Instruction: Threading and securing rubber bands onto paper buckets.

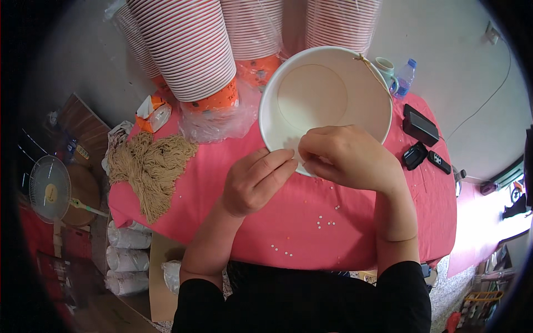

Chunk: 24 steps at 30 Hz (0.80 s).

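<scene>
A large white paper bucket (pixel 313 97) lies tipped on the pink tablecloth, its mouth facing me. A tan cord (pixel 379 79) is tied at the upper right of its rim and hangs along the right side. Over the near rim, my left hand (pixel 258 180) has its thumb and fingers pinched together. Just to its right is my right hand (pixel 352 155), fingers curled and closed, the fingertips almost meeting those of the left. Whatever small thing sits between the fingers is hidden. Small white paper discs (pixel 320 222) are scattered on the cloth below my hands.
Tall stacks of nested paper buckets (pixel 186 53) stand at the back. A heap of tan cord (pixel 150 169) lies at the left on the pink tablecloth (pixel 222 244). A mug (pixel 385 67), a bottle (pixel 406 79) and black cases (pixel 420 125) are at the right; a fan (pixel 50 188) stands far left.
</scene>
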{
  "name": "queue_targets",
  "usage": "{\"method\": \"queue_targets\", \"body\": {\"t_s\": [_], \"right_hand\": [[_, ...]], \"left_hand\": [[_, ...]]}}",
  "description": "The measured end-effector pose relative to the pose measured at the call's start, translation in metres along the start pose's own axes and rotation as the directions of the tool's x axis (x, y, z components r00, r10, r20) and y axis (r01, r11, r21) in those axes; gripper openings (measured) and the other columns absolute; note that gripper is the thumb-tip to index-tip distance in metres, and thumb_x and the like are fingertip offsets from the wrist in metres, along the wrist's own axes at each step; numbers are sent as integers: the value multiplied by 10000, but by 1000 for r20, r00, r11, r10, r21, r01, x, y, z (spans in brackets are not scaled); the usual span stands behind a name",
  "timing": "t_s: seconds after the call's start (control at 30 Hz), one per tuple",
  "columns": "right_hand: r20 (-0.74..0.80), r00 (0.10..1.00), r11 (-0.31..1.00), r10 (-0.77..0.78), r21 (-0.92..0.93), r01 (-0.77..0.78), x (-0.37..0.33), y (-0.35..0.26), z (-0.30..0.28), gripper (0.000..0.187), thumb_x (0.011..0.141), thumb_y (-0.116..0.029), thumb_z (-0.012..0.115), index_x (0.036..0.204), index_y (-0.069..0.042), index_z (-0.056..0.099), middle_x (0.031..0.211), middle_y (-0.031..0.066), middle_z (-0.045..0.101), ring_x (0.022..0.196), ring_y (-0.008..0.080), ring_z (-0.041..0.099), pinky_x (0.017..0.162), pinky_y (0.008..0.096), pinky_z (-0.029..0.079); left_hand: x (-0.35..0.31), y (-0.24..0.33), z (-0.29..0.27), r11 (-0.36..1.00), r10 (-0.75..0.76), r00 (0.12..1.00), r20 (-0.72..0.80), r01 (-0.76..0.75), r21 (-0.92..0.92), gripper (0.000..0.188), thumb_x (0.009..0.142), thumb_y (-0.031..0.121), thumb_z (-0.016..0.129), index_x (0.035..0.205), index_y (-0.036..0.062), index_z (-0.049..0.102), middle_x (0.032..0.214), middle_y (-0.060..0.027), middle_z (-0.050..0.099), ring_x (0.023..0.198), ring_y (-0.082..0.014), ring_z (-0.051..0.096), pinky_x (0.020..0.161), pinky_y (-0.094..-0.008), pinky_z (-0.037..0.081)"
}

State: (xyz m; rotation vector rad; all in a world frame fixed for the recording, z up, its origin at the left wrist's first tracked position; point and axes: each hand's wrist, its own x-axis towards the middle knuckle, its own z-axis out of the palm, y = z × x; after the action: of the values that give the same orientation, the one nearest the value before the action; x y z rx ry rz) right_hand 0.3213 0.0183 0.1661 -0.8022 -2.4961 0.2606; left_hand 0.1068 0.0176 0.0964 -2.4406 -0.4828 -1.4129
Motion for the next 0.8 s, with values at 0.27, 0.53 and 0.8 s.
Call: {"method": "queue_targets", "body": {"t_s": [0.27,0.53,0.8], "right_hand": [[109,994,991,-8,132,-6,2,7,-4,90,824,-74,630,898,-23,627,810,120,632,768,323,617,670,395,479],[288,951,923,111,325,-206,7,16,-8,223,802,-71,704,991,34,646,852,120,670,788,226,663,709,332,525],[241,947,898,210,335,-285,11,14,0,165,800,-44,699,934,45,661,794,97,674,741,153,652,666,283,518]], "left_hand": [[2,-5,4,996,-51,999,-19,49,-69,314,695,-49,691,1003,-10,641,996,-107,642,775,-246,647,629,-324,546],[4,-4,8,927,-315,949,-18,304,-221,267,749,-74,708,944,42,569,974,-108,650,774,-276,655,671,-338,554],[10,0,3,942,-295,950,99,307,-137,222,687,30,762,833,66,599,803,-55,611,706,-230,627,587,-340,520]]}}
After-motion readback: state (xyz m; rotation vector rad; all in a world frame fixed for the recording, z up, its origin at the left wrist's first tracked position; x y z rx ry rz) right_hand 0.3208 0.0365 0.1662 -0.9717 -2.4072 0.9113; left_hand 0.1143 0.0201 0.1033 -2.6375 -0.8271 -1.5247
